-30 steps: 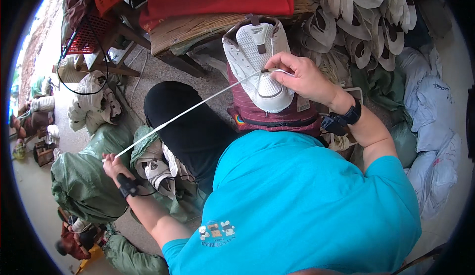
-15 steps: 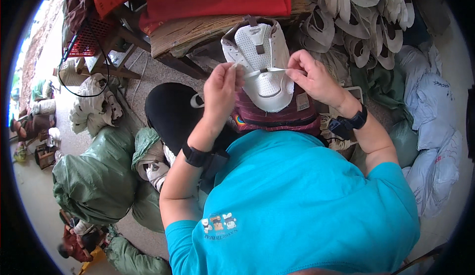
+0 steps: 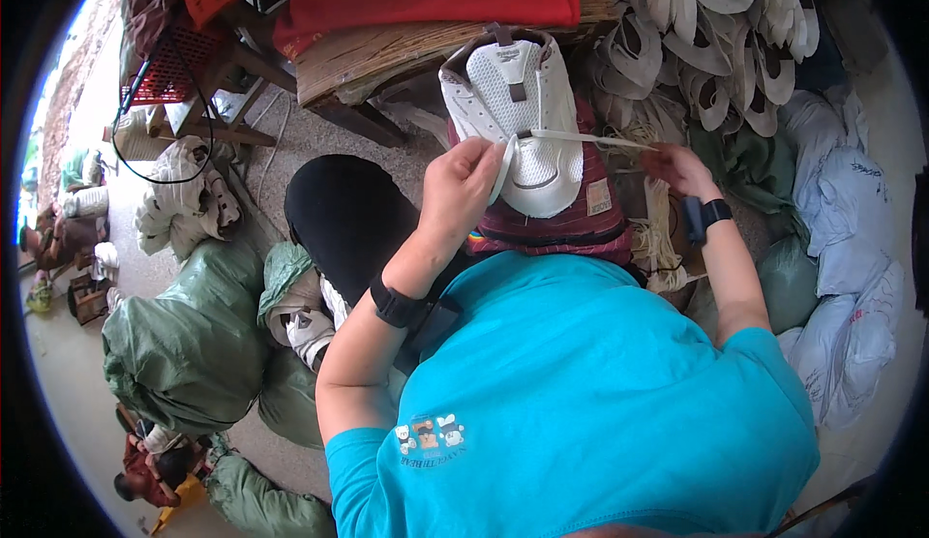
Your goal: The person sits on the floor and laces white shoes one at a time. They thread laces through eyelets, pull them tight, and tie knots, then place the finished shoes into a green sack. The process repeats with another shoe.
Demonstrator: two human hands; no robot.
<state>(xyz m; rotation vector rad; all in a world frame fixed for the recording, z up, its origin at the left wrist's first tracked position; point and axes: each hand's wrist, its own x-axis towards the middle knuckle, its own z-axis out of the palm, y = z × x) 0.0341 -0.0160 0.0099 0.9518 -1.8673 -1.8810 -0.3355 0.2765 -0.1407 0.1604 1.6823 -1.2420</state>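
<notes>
A white shoe upper (image 3: 554,163) with a mesh tongue lies in front of me, its toe end toward me. Beneath it is a maroon striped fabric bag (image 3: 556,230). A flat white shoelace (image 3: 590,138) runs through the eyelets near the toe. My left hand (image 3: 455,188) is closed at the upper's left edge, pinching one end of the lace, which loops down beside the fingers. Out to the right, my right hand (image 3: 683,170) grips the other end, and the lace stretches nearly straight between it and the upper. Its fingertips are partly blurred.
A wooden table (image 3: 368,66) with red cloth (image 3: 426,1) stands ahead. Many shoe uppers (image 3: 711,44) hang at the far right, with white sacks (image 3: 840,209) below. Loose laces (image 3: 666,238) lie right of the bag. Green sacks (image 3: 194,335) fill the left; another person (image 3: 150,470) sits behind them.
My right hand has moved right and slightly down, drawing the lace out long. My left hand has shifted right and lower, against the upper, which has moved slightly right.
</notes>
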